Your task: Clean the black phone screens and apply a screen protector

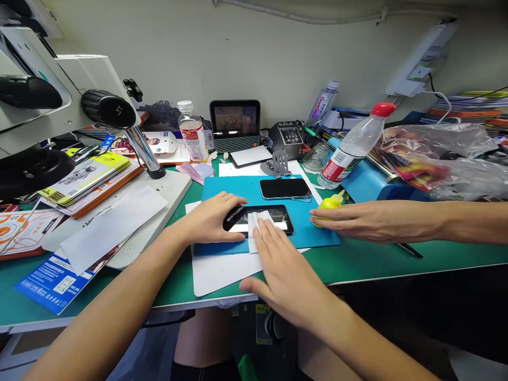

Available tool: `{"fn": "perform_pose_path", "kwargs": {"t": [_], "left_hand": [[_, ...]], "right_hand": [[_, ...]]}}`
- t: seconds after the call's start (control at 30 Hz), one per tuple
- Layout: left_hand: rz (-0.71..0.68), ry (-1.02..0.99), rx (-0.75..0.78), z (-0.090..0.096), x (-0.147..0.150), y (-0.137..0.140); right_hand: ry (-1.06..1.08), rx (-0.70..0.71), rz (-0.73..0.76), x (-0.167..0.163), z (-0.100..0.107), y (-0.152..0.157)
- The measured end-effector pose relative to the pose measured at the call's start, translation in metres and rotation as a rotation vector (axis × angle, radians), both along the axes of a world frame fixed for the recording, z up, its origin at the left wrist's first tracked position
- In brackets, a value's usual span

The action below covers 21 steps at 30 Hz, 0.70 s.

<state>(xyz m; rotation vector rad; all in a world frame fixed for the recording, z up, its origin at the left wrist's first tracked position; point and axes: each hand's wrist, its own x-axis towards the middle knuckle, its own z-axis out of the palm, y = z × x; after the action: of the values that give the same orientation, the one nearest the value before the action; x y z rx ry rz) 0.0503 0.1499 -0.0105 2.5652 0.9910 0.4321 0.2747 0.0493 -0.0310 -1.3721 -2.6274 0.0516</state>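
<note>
My left hand [210, 219] grips the left end of a black phone [283, 214], its thumb along the near edge and its fingers round the far edge. With fingers pressed together, my right hand [280, 267] holds a folded white wipe [253, 233] down against the phone's glossy face. The phone lies on a blue mat [309, 230], above a white sheet of paper [218, 272]. Another dark phone [286, 188] rests further back on the mat. From the right, another person's hand [345, 219] holds a yellow squeeze bottle [331, 202] at the mat's right edge.
A microscope [79, 100] on a white base [174, 193] stands at left, beside stacked boxes [87, 177]. A red-capped bottle [353, 151] leans at back right near plastic bags [444, 159]. Behind the mat are a drink bottle [193, 135], a small display [235, 121] and a dark device [286, 138].
</note>
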Motion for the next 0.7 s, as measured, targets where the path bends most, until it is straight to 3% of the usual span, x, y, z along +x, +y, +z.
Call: {"fn": "perform_pose_path", "kwargs": {"t": [0.1,0.27,0.37,0.47,0.57,0.7], "left_hand": [[-0.003,0.008,-0.011,0.001,-0.001,0.000],[0.006,-0.004,-0.033,0.003,-0.001,-0.002],[0.015,-0.066,-0.131,0.002,-0.004,0.001],[0.087,-0.162,-0.182,-0.002,-0.011,0.007],[0.171,-0.215,-0.082,-0.005,-0.015,0.013],[0.230,-0.282,0.049,-0.004,-0.015,0.016]], "right_hand": [[-0.030,0.023,-0.032,0.011,-0.002,-0.011],[-0.037,-0.024,-0.225,0.010,0.002,0.020],[0.016,-0.071,-0.166,-0.020,0.004,0.026],[0.058,-0.090,-0.057,-0.037,0.005,0.012],[0.038,-0.071,-0.053,-0.028,0.004,-0.001],[-0.010,-0.045,-0.246,-0.020,0.002,0.012]]}}
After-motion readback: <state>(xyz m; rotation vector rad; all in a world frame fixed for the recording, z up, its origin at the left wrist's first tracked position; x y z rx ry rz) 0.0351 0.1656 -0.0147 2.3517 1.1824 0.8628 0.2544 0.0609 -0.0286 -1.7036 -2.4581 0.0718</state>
